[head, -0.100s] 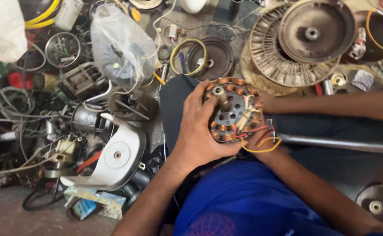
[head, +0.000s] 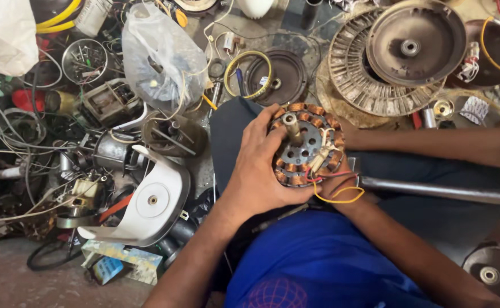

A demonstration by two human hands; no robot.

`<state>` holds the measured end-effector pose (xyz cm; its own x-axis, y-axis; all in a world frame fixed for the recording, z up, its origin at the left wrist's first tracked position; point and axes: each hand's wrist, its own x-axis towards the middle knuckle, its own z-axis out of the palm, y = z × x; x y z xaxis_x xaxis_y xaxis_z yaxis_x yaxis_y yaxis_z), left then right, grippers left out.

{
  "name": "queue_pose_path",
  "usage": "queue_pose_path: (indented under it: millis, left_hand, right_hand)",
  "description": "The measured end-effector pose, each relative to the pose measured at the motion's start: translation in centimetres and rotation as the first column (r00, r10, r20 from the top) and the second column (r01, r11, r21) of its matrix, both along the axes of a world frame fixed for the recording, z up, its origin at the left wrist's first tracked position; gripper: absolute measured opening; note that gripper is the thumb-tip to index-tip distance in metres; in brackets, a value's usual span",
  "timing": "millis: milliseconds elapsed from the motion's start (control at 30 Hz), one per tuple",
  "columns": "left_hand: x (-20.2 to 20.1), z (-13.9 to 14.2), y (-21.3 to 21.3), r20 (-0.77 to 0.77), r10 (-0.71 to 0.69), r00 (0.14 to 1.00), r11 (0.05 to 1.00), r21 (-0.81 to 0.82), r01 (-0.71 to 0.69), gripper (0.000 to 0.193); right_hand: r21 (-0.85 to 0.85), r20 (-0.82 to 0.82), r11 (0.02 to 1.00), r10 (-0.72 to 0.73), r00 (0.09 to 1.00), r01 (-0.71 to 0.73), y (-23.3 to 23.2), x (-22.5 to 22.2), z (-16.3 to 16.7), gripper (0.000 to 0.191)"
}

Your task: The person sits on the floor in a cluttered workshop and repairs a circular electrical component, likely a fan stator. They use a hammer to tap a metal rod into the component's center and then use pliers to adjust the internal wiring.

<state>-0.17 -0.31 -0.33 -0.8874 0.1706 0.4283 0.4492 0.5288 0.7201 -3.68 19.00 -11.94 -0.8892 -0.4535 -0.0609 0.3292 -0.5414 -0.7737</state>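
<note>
A round fan-motor stator (head: 307, 145) with copper windings and a grey perforated hub sits above my lap, its short steel shaft (head: 291, 126) pointing up. My left hand (head: 255, 171) grips its left side, thumb on the top face near the shaft. My right hand (head: 334, 183) holds it from below at the lower right and is mostly hidden by it. Red and yellow wires (head: 341, 197) loop out from the stator's lower right edge over my right wrist.
A white plastic housing (head: 147, 205) lies to the left. Beyond it are a clear plastic bag (head: 159, 57) and a heap of wires and motor parts (head: 33, 142). Round metal motor covers (head: 412, 45) sit far right. A metal pipe (head: 444, 191) crosses my right side.
</note>
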Motion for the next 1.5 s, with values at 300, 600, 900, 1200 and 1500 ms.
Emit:
queue_pose_path:
  millis: [300, 600, 900, 1200, 1500]
  left_hand:
    - [0.6, -2.0, -0.3, 0.055, 0.043, 0.998, 0.976, 0.212, -0.053, 0.089]
    - [1.6, -4.4, 0.4, 0.294, -0.183, 0.938, 0.595, 0.793, -0.133, 0.102]
    - [2.9, -6.9, -1.8, 0.314, -0.001, 0.949, 0.685, 0.692, -0.228, 0.091]
    - [1.1, -7.0, -6.6, 0.238, 0.236, 0.942, 0.842, 0.433, -0.321, 0.065]
    - [-0.4, -7.3, -3.3, -0.171, 0.216, 0.961, 0.926, -0.278, -0.257, 0.067]
  right_hand:
    - [0.366, -0.416, 0.919, 0.017, 0.909, 0.150, 0.2, 1.5, -0.1, 0.064]
    - [0.779, -0.404, 0.606, 0.289, 0.868, 0.160, -0.4, -0.3, 5.1, 0.024]
    - [0.734, -0.602, 0.634, 0.444, 0.664, 0.242, 2.6, -0.6, 5.2, 0.032]
    - [0.728, 0.001, 0.659, 0.273, 0.962, -0.188, 6.2, 4.2, 1.1, 0.031]
    - [0.189, 0.235, 0.979, 0.028, 0.972, -0.074, 12.0, 6.0, 0.7, 0.030]
